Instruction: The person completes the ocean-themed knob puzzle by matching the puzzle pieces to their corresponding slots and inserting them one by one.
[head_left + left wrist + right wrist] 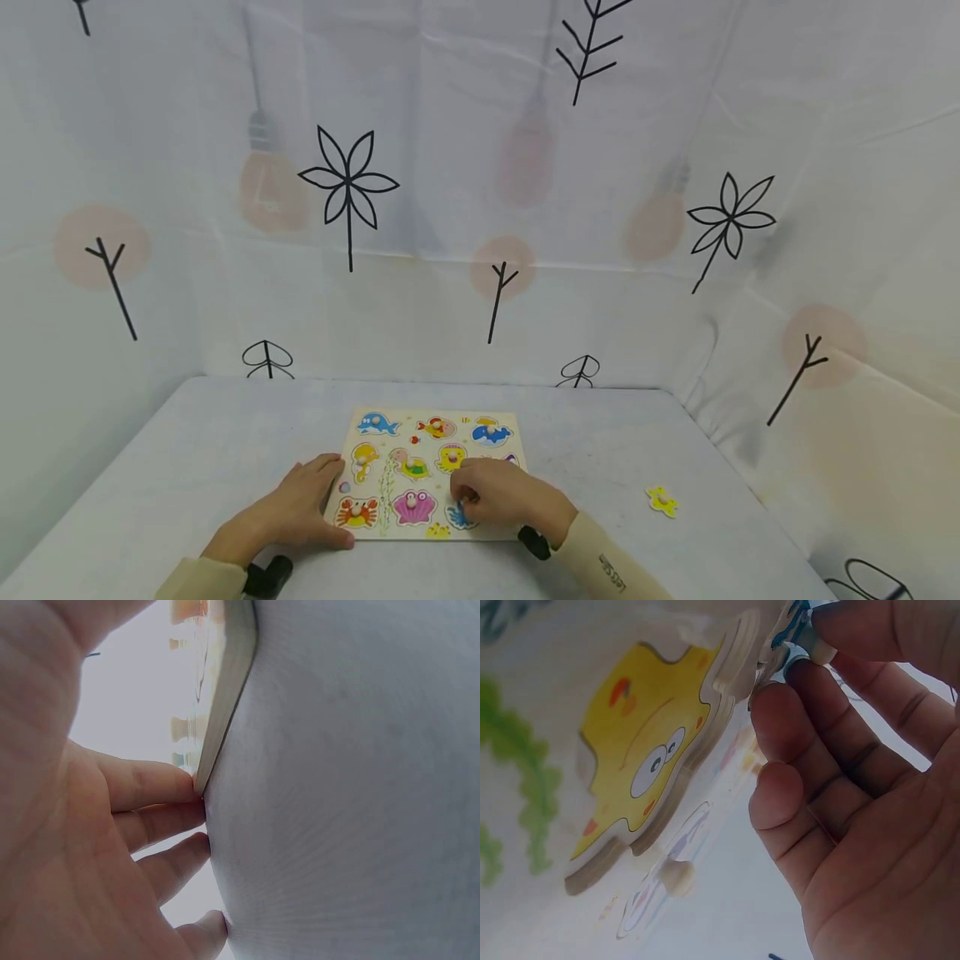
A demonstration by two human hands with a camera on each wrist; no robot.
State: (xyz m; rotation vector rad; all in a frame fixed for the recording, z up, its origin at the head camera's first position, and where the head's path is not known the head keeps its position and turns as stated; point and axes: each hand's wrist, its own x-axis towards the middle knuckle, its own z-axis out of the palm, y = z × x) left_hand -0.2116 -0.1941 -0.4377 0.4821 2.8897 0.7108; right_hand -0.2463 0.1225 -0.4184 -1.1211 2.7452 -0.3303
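Observation:
A flat wooden peg puzzle board (408, 533) with sea-animal pieces lies on the table. My left hand (300, 504) rests at its left side, fingers extended along the edge and thumb near the front left corner. In the left wrist view, the fingertips (186, 782) touch the board's side (225, 712). Over the board's front right part, my right hand (495, 496) pinches the knob of a blue puzzle piece (459, 515). The right wrist view shows thumb and fingers at that knob (821, 649). A yellow shape with eyes (641, 742) lies beside them; in the head view the hand covers this area.
A loose yellow star-shaped piece (662, 502) lies on the white tabletop (600, 450), right of the board. Crab (357, 512), pink shell (415, 506) and turtle (409, 464) pieces sit in the board. A patterned white cloth (420, 317) hangs behind the table.

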